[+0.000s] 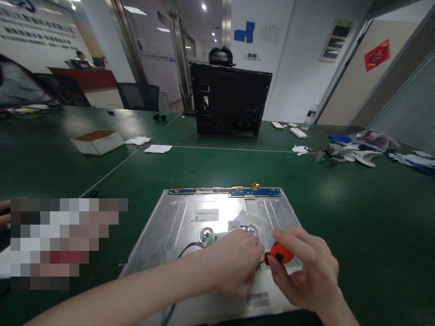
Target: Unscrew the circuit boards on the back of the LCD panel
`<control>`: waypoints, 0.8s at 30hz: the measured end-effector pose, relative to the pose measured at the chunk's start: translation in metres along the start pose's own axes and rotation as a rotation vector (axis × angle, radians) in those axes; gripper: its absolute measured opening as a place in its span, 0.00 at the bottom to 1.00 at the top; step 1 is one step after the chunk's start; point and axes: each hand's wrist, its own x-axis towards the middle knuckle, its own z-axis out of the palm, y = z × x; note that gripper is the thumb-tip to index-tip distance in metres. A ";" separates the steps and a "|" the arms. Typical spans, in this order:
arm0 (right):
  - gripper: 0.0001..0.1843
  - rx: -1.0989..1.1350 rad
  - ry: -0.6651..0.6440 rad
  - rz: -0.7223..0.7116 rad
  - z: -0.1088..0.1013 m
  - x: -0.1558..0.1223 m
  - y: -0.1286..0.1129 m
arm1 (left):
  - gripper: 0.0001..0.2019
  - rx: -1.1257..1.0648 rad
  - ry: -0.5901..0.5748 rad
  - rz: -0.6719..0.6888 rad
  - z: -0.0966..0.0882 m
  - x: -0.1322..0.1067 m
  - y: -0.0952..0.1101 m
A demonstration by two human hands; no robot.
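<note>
A silver metal display panel [152, 231] lies flat on the table, with a blue circuit strip [220, 192] along its far edge. My right hand [309, 267] grips an orange and black screwdriver [284, 252] by its handle, pointing left at the panel. Curled beside its tip is my left hand [238, 260], fingers closed and hidden underneath, so what they hold cannot be seen. A small green circuit board [215, 238] shows partly behind my left hand. From it a black cable [187, 247] curves towards the near edge.
A black monitor housing [231, 102] stands upright at the back. An open cardboard box [98, 142] and white papers [158, 148] lie left of it. At the right are a bottle [310, 117] and bagged parts [375, 140]. A pixelated patch covers the left, with someone's fingers [4, 213] beside it.
</note>
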 end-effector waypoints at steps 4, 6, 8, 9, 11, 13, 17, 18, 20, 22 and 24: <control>0.12 0.018 -0.019 0.008 -0.001 0.002 0.000 | 0.02 0.009 0.008 0.002 0.001 0.000 0.000; 0.13 0.041 -0.042 0.017 -0.003 0.002 0.000 | 0.03 0.000 0.006 0.000 0.001 0.000 -0.001; 0.15 0.062 -0.065 0.027 -0.004 0.001 0.000 | 0.04 0.002 0.004 -0.003 0.002 0.001 -0.002; 0.16 0.068 -0.073 0.031 -0.005 0.001 0.000 | 0.05 0.011 0.001 -0.005 0.002 0.001 -0.002; 0.18 0.074 -0.073 0.035 -0.005 -0.001 0.000 | 0.06 0.031 -0.001 -0.006 0.003 0.001 -0.002; 0.18 0.071 -0.047 0.024 -0.005 -0.002 0.000 | 0.05 0.031 0.006 -0.004 0.003 0.001 -0.002; 0.17 0.034 0.041 0.005 -0.001 -0.003 -0.001 | 0.04 0.003 -0.009 -0.009 0.004 0.001 -0.003; 0.16 0.020 0.046 0.007 -0.001 -0.003 -0.001 | 0.04 0.003 -0.015 -0.010 0.004 0.001 -0.002; 0.14 -0.006 0.029 0.017 0.000 -0.002 0.000 | 0.05 0.008 -0.013 -0.004 0.003 0.001 -0.002; 0.13 -0.023 0.012 0.024 0.000 -0.001 0.000 | 0.03 0.018 -0.003 0.004 0.002 0.001 -0.001; 0.13 -0.024 0.007 0.030 -0.001 -0.001 0.000 | 0.03 0.028 0.003 0.003 0.001 0.000 0.000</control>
